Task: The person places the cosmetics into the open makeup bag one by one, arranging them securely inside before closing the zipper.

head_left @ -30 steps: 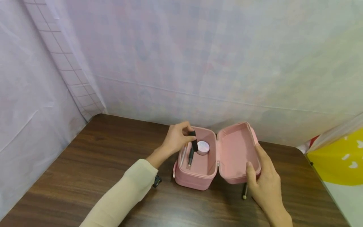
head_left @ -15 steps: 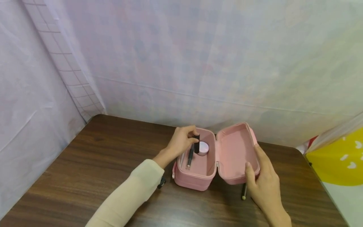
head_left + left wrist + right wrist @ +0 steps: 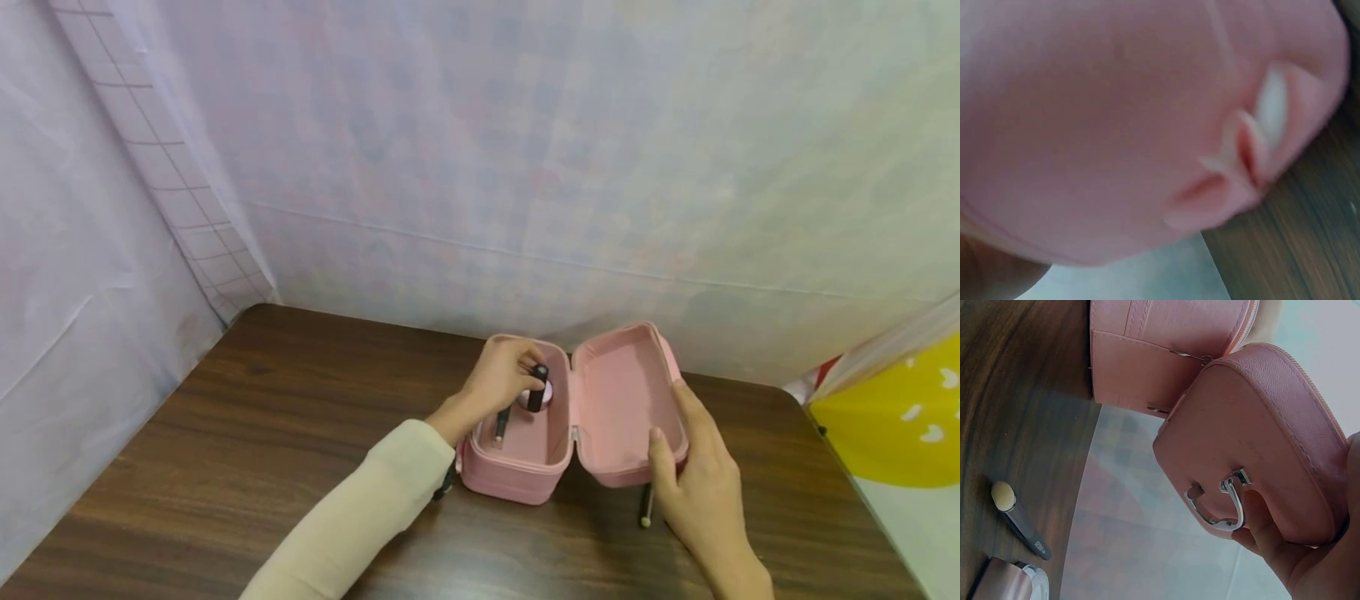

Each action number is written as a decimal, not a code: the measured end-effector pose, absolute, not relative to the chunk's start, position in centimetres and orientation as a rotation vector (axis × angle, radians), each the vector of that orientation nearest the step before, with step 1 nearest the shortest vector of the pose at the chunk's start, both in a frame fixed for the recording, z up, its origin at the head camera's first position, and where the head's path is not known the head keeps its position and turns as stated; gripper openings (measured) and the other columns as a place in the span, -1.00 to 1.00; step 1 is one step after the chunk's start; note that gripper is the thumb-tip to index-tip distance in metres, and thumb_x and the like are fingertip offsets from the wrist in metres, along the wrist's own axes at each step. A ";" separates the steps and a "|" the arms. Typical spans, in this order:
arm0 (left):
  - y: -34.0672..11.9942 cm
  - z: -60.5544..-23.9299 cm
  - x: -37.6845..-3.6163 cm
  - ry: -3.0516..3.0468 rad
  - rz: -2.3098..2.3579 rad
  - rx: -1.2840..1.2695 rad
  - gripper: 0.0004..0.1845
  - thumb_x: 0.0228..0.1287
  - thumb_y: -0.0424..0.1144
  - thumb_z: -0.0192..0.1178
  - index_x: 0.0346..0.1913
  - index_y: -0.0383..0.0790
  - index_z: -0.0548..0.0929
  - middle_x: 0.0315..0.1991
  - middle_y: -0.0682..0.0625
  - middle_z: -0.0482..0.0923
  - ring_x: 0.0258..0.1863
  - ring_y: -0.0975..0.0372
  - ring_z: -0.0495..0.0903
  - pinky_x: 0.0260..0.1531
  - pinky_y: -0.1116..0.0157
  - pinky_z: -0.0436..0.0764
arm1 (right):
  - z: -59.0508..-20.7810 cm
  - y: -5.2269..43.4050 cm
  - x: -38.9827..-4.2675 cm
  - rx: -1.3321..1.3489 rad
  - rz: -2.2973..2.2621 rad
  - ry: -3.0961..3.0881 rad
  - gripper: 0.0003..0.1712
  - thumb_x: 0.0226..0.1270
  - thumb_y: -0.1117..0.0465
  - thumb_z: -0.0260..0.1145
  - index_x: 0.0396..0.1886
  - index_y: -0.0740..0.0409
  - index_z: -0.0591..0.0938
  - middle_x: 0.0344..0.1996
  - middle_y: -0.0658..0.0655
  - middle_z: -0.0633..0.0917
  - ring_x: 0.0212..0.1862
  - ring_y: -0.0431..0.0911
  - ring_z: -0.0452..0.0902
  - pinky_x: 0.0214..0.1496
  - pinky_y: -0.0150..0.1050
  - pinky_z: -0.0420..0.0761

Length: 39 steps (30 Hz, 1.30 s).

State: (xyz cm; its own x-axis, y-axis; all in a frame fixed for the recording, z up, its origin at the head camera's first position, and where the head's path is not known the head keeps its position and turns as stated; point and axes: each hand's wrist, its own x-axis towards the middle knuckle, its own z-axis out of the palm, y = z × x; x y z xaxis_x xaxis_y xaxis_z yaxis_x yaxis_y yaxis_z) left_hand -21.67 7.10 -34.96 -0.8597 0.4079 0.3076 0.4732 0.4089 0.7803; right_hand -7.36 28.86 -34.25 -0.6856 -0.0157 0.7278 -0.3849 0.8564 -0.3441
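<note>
A pink case (image 3: 577, 417) lay open near the far edge of the wooden table (image 3: 225, 467), toward its right corner, its two halves side by side. The left hand (image 3: 498, 375) reached into the left half and pinched a black tube (image 3: 537, 387) between thumb and fingertips, holding it upright over a round pale compact (image 3: 545, 393) at the back of that half. A slim brush (image 3: 502, 423) also lay inside, along the left wall. The right half showed bare pink lining; the right hand (image 3: 693, 475) gripped its outer rim, thumb on the near edge. A small dark applicator (image 3: 644, 507) lay on the table just beside that hand, in front of the case.
</note>
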 end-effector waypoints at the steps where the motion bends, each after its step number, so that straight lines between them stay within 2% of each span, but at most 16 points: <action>1: 7.3 -34.9 -21.6 -2.595 -1.453 -0.782 -0.77 -0.03 -0.44 0.46 -0.25 -0.28 0.70 -0.32 -0.06 0.69 -0.31 0.21 0.67 -0.31 0.44 0.57 | -34.3 28.9 -7.4 0.290 0.617 -2.260 -0.28 0.16 0.37 0.21 0.38 0.25 0.31 0.23 0.35 0.44 0.06 0.37 0.44 -0.16 0.29 0.47; 6: 8.1 -35.2 -21.5 -2.664 -1.352 -0.738 -0.78 -0.07 -0.37 0.50 -0.31 -0.19 0.70 -0.40 0.03 0.68 -0.40 0.31 0.62 -0.39 0.47 0.53 | -34.3 28.9 -7.4 0.284 0.615 -2.259 -0.26 0.14 0.38 0.21 0.38 0.23 0.32 0.22 0.36 0.45 0.05 0.37 0.44 -0.16 0.30 0.47; 12: 9.0 -35.7 -21.4 -2.714 -1.356 -0.771 -0.76 -0.08 -0.42 0.49 -0.32 -0.20 0.67 -0.40 0.04 0.68 -0.42 0.34 0.60 -0.44 0.49 0.52 | -34.2 28.9 -7.4 0.293 0.611 -2.255 -0.27 0.14 0.38 0.21 0.38 0.24 0.32 0.22 0.36 0.45 0.05 0.36 0.45 -0.17 0.27 0.46; 17: 9.4 -36.0 -21.4 -2.754 -1.286 -0.773 -0.76 -0.08 -0.38 0.50 -0.31 -0.18 0.69 -0.40 0.06 0.68 -0.43 0.36 0.59 -0.43 0.51 0.52 | -34.2 28.9 -7.4 0.301 0.611 -2.252 -0.27 0.14 0.38 0.20 0.38 0.25 0.32 0.21 0.36 0.45 0.03 0.37 0.46 -0.18 0.28 0.47; 39: 9.8 -36.5 -22.0 -2.784 -1.277 -0.769 -0.75 -0.06 -0.34 0.51 -0.29 -0.16 0.68 -0.40 0.05 0.66 -0.42 0.33 0.58 -0.44 0.50 0.51 | -34.3 28.9 -7.4 0.299 0.614 -2.250 -0.28 0.15 0.37 0.19 0.37 0.27 0.32 0.21 0.37 0.45 0.01 0.37 0.46 -0.19 0.30 0.47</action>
